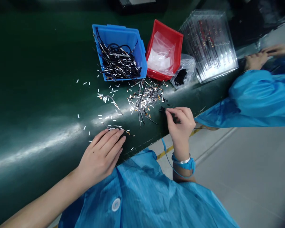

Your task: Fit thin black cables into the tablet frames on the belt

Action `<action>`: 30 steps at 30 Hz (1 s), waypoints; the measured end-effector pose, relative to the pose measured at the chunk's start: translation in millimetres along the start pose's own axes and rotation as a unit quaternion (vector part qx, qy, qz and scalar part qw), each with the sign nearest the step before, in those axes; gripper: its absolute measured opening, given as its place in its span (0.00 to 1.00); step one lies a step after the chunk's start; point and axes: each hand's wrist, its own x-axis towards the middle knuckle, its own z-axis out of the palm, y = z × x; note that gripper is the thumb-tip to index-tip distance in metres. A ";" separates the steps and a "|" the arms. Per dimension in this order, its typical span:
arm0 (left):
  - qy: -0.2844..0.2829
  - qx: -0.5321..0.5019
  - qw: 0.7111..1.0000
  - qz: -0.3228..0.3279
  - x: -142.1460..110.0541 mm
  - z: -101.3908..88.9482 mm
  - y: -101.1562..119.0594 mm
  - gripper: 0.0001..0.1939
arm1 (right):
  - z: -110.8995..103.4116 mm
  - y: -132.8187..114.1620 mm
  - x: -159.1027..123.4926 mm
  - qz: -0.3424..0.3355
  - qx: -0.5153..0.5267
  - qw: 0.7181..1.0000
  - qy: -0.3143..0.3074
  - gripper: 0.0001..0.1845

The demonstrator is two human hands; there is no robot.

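Observation:
My left hand (104,152) lies flat on the green table, fingers stretched out over a thin dark cable (116,126). The cable's gold-coloured end (128,133) sticks out past the fingertips. To the right, my right hand (180,122) is closed in a pinch at a little heap of small black pieces (161,109). Whatever its fingertips hold is too small to make out. Between the hands and farther back lies a pile of short cables (146,98) with white tags and gold-coloured ends. One more cable (112,100) rests left of that pile.
A blue bin (142,63) full of black cables stands behind the pile. Beside it are a red bin (178,47) with clear bags, a plastic bag (190,68) of black pieces, and clear trays (220,57). White slips (100,116) are scattered about. A co-worker's sleeve (258,95) is at right.

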 end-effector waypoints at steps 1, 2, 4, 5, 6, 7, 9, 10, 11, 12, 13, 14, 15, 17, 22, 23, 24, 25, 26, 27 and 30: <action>0.002 -0.002 1.000 0.000 -0.1 0.3 0.0 0.15 | 0.5 5.0 1.6 0.016 0.001 1.000 0.012 0.05; 0.004 -0.004 1.000 -0.001 -0.3 0.6 0.0 0.15 | 1.2 10.3 3.4 0.034 0.004 0.999 0.017 0.05; 0.006 -0.008 1.000 -0.003 -0.6 1.1 0.0 0.16 | 3.3 20.6 7.1 0.063 0.019 0.998 0.007 0.05; 0.006 -0.010 1.000 -0.004 -0.7 1.3 -0.1 0.16 | 4.5 24.5 8.8 0.073 0.028 0.997 -0.003 0.05; 0.005 -0.012 1.000 -0.005 -0.7 1.4 -0.1 0.16 | 5.8 27.4 10.3 0.081 0.036 0.996 -0.014 0.04; 0.003 -0.015 1.000 -0.006 -0.7 1.5 -0.2 0.16 | 7.0 29.1 11.6 0.087 0.041 0.995 -0.021 0.04; 0.001 -0.021 1.000 -0.007 -0.6 1.5 -0.4 0.15 | 9.1 29.8 14.0 0.094 0.042 0.994 -0.031 0.03; 0.001 -0.023 1.000 -0.008 -0.6 1.6 -0.4 0.15 | 10.0 29.4 15.2 0.097 0.040 0.994 -0.033 0.04; 0.001 -0.024 1.000 -0.009 -0.6 1.6 -0.5 0.15 | 10.8 28.9 16.6 0.102 0.039 0.993 -0.033 0.04; 0.002 -0.025 1.000 -0.009 -0.5 1.7 -0.5 0.15 | 11.6 28.6 18.4 0.111 0.040 0.993 -0.033 0.04; 0.003 -0.025 1.000 -0.010 -0.5 1.7 -0.6 0.15 | 12.3 28.7 20.4 0.125 0.043 0.991 -0.032 0.04; 0.003 -0.026 1.000 -0.011 -0.5 1.8 -0.6 0.15 | 13.1 29.3 22.7 0.144 0.048 0.988 -0.031 0.03; 0.003 -0.027 1.000 -0.011 -0.4 1.8 -0.7 0.15 | 13.9 30.4 25.2 0.165 0.054 0.984 -0.031 0.03; 0.005 -0.028 1.000 -0.009 -0.3 1.7 -0.9 0.14 | 15.3 33.9 30.2 0.207 0.068 0.975 -0.032 0.02; 0.005 -0.026 1.000 -0.002 0.0 1.5 -1.2 0.14 | 15.1 42.3 34.4 0.248 0.112 0.962 -0.013 0.00; 0.005 -0.027 1.000 -0.002 -0.1 1.5 -1.1 0.14 | 14.6 42.7 33.3 0.245 0.120 0.962 -0.007 0.01; 0.006 -0.027 1.000 -0.003 -0.2 1.5 -1.1 0.14 | 14.1 42.6 31.7 0.239 0.124 0.963 -0.001 0.01; 0.006 -0.028 1.000 -0.003 -0.2 1.5 -1.0 0.14 | 13.8 41.9 30.0 0.231 0.126 0.965 0.001 0.02; 0.006 -0.028 1.000 -0.004 -0.2 1.5 -1.0 0.14 | 13.7 40.9 28.4 0.222 0.122 0.967 0.001 0.02; 0.006 -0.029 1.000 -0.005 0.0 1.4 -0.9 0.14 | 13.9 39.6 27.1 0.213 0.115 0.970 0.000 0.02; 0.005 -0.028 1.000 -0.005 0.6 1.1 -0.7 0.13 | 16.1 36.4 26.4 0.191 0.078 0.978 -0.009 0.02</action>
